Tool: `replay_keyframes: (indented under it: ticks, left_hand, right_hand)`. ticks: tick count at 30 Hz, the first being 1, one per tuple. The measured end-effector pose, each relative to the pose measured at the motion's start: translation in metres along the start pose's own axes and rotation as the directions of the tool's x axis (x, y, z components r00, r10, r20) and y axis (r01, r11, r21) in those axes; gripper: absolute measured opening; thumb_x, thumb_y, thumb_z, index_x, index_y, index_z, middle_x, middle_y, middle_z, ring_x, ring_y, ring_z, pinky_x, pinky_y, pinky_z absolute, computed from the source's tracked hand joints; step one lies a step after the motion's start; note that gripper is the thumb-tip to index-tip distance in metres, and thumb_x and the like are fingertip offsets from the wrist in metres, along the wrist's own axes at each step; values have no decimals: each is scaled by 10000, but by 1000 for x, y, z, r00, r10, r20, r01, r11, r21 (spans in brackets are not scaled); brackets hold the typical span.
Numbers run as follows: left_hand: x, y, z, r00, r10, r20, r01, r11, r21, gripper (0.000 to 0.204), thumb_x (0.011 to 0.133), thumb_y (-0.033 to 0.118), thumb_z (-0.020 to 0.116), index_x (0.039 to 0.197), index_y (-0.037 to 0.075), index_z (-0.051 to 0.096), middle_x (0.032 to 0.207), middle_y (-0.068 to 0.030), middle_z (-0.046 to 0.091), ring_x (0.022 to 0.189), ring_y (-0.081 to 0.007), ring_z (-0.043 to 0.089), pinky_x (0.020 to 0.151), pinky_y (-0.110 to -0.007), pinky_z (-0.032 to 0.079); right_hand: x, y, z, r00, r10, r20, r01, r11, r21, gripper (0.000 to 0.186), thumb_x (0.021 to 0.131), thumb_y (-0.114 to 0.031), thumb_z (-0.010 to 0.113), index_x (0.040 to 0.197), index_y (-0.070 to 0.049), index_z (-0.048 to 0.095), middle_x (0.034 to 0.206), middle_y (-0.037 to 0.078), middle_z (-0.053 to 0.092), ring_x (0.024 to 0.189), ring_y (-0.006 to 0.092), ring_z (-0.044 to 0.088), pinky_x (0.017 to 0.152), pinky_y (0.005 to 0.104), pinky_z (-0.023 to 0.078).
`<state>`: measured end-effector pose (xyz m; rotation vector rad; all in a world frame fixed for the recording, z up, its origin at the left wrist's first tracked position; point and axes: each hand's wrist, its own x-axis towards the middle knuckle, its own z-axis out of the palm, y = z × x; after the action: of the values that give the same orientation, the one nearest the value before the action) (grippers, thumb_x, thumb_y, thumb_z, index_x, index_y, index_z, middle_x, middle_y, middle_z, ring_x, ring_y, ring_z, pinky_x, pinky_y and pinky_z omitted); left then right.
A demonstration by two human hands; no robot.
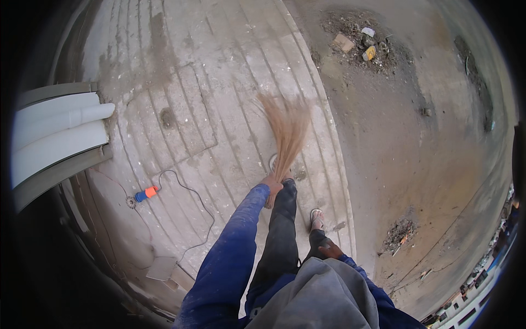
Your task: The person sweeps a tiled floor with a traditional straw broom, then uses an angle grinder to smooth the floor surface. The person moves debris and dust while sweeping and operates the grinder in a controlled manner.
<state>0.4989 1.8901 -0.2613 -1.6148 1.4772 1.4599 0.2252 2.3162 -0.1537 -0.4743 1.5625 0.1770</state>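
My left hand (272, 185) is closed around the bound end of a soft straw broom (286, 137). The bristles fan out ahead over the grooved concrete slab (219, 131), partly across my left leg and sandalled foot. On my right thigh, near the knee, rests my right hand (330, 249), its fingers laid along the dark trousers and partly hard to make out. It holds nothing that I can see. My right foot, in a sandal (316, 215), stands on the slab near its right edge.
An orange and blue plug connector (146, 193) with a dark cable (205, 205) lies at left. White pipes (66, 120) jut in beyond it. Past the slab's curved edge is bare dirt (405, 153) with a debris heap (378, 46) and a smaller pile (402, 233).
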Motion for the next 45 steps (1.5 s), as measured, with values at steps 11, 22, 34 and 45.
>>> replay_keyframes:
  ticks: [11, 22, 34, 45]
  left_hand:
    - [-26, -157, -240, 747, -470, -470, -201, 514, -834, 383, 974, 213, 748, 1287, 60, 589, 903, -86, 634, 658, -215, 641, 571, -426, 618]
    - [106, 23, -277, 513, -541, -666, -277, 631, -725, 857, 923, 319, 736, 1549, -107, 336, 1381, -322, 632, 1192, -428, 684, 1043, -478, 549]
    - [28, 220, -265, 998, 64, -17, -66, 987, -147, 868, 933, 423, 729, 1658, 152, 335, 1223, -255, 743, 1122, -458, 715, 974, -555, 556]
    - [-78, -76, -337, 313, -901, -300, -421, 151, -894, 376, 975, 147, 744, 1206, -16, 496, 855, -156, 657, 628, -312, 713, 515, -493, 646]
  right_hand:
    - [1, -256, -109, 970, -11, -245, -50, 969, -242, 880, 930, -529, 751, 1599, -41, 453, 1382, 306, 668, 1319, 468, 637, 1119, 512, 507]
    - [72, -406, -231, 972, 108, -209, -168, 939, -299, 1328, 833, -659, 827, 1736, -53, 65, 1645, 355, 404, 1455, 507, 524, 1200, 537, 455]
    - [97, -476, -349, 985, 156, -69, -170, 929, -328, 1339, 803, -654, 838, 1742, -81, 75, 1646, 348, 414, 1473, 491, 516, 1221, 529, 435]
    - [118, -524, -374, 994, 104, 40, -78, 909, -409, 1314, 803, -609, 849, 1722, -33, 108, 1614, 409, 410, 1475, 520, 499, 1234, 536, 426]
